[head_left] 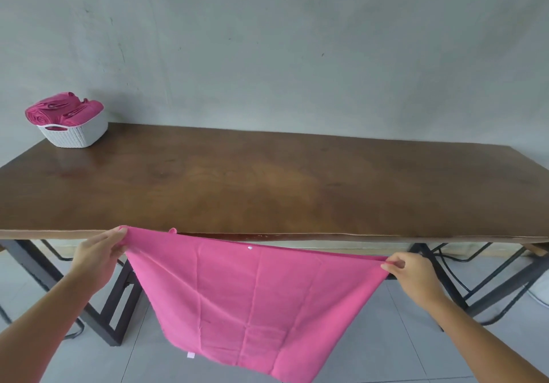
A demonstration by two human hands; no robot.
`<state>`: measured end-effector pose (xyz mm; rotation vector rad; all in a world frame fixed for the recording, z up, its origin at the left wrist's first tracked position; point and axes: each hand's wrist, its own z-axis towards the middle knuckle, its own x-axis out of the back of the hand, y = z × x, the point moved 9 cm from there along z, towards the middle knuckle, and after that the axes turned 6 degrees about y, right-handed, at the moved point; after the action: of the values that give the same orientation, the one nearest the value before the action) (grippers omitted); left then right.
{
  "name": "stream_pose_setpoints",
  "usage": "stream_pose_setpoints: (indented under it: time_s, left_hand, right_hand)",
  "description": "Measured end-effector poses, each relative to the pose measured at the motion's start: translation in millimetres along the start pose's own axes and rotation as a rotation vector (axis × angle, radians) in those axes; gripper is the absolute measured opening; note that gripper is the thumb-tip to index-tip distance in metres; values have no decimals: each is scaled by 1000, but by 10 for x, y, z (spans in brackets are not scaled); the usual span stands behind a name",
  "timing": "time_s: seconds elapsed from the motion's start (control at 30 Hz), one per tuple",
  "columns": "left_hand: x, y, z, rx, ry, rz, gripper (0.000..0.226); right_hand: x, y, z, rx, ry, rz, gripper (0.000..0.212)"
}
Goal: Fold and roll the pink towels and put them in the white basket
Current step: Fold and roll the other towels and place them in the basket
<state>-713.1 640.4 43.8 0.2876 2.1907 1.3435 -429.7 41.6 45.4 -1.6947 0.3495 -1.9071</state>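
Observation:
A pink towel (246,299) hangs spread out in the air in front of the table's near edge. My left hand (99,252) pinches its upper left corner at the table's edge. My right hand (411,272) pinches the upper right corner, lower and nearer to me. The towel's lower part drops toward the floor. A white basket (78,134) stands at the far left of the table, holding rolled pink towels (62,109) that rise above its rim.
The long brown wooden table (282,180) runs across the view against a grey wall. Black metal legs (118,296) and thin cables show beneath it, over a grey tiled floor.

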Motion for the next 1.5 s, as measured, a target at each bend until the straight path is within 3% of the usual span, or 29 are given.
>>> stream_pose_setpoints:
  time_s: [0.1, 0.27, 0.4, 0.5, 0.6, 0.7, 0.97, 1.3, 1.5]
  left_hand:
    - [35, -4, 145, -89, 87, 8, 43]
    - [-72, -107, 192, -88, 148, 110, 38]
    - [-153, -186, 213, -127, 228, 249, 12]
    - [-203, -190, 195, -192, 274, 316, 7]
    - [-240, -161, 166, -240, 294, 285, 17]
    - [-311, -131, 170, -270, 305, 272, 28]
    - [-590, -14, 355, -297, 393, 264, 17]
    - [-815, -197, 881, -247, 555, 274, 17]
    - [-890, -304, 1181, -248, 606, 452, 15]
  right_hand:
    - [-35, 119, 199, -17, 12, 93, 11]
    - [-81, 282, 487, 8, 3, 162, 14]
    - [3, 308, 637, 40, 45, 190, 9]
    - [29, 364, 736, 41, 48, 207, 19]
    - [40, 483, 844, -18, 79, 268, 6]
    - [10, 487, 917, -69, 122, 344, 13]
    - [-173, 410, 1099, -414, 277, 585, 18]
    - [-513, 282, 1317, -597, 477, 581, 13]
    - [-748, 267, 1540, -522, 510, 429, 11]
